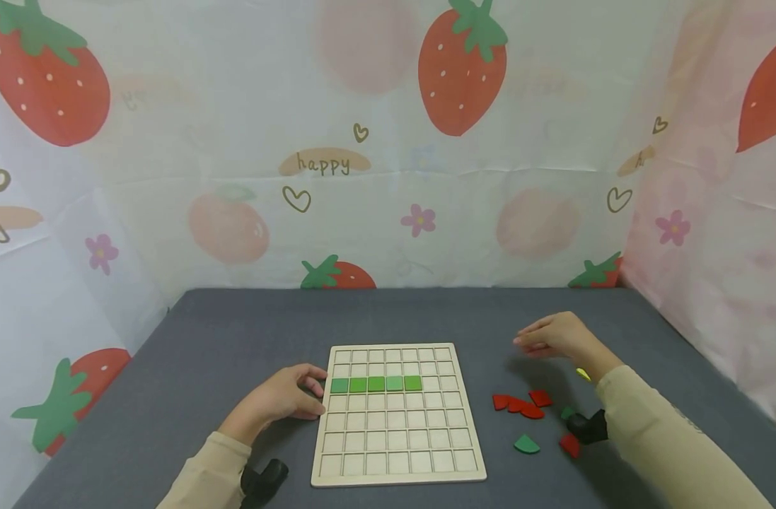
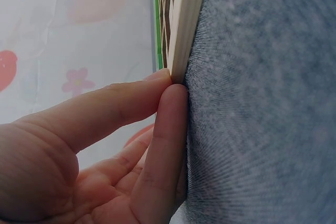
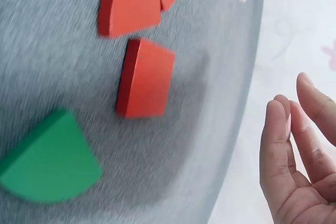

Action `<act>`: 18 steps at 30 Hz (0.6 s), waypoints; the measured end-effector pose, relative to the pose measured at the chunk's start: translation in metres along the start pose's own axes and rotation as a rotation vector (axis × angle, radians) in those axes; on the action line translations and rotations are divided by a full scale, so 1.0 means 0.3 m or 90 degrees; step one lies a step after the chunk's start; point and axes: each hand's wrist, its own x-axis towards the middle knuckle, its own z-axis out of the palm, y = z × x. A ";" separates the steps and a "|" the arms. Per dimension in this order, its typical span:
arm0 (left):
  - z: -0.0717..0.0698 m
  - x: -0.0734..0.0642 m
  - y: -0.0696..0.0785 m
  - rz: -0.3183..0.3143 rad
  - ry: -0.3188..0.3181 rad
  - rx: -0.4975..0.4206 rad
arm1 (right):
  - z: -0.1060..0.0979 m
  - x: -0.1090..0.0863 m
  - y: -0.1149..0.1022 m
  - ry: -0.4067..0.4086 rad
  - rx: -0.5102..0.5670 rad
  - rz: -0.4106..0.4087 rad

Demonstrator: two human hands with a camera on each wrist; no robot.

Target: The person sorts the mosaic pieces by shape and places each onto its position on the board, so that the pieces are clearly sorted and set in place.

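Note:
A pale wooden grid board (image 1: pixel 375 442) lies on the dark table. Several green square tiles (image 1: pixel 376 384) fill part of its third row from the back, starting at the left edge. My left hand (image 1: pixel 286 396) is at the board's left side; the left wrist view shows its fingertips (image 2: pixel 172 95) touching the board's edge (image 2: pixel 188 30). To the right of the board my right hand (image 1: pixel 556 336) hovers above the table. Its fingers (image 3: pixel 275 145) are loosely bent, with nothing visible between them. Below it are red pieces (image 3: pixel 149 80) and a green quarter-circle piece (image 3: pixel 52 161).
Right of the board lie several red pieces (image 1: pixel 531 409) in a cluster and a green quarter-circle (image 1: pixel 526 445). A single red piece (image 1: pixel 570 445) and a yellow piece (image 1: pixel 583 374) lie beside the right forearm. A patterned curtain (image 1: pixel 388 212) hangs behind the table.

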 end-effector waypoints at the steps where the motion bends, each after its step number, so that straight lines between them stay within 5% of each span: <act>1: 0.000 0.000 0.000 0.000 0.001 0.000 | -0.008 -0.002 0.004 0.002 -0.001 0.003; 18: -0.004 -0.002 0.003 -0.019 0.000 -0.017 | -0.126 -0.016 0.096 0.024 0.007 0.011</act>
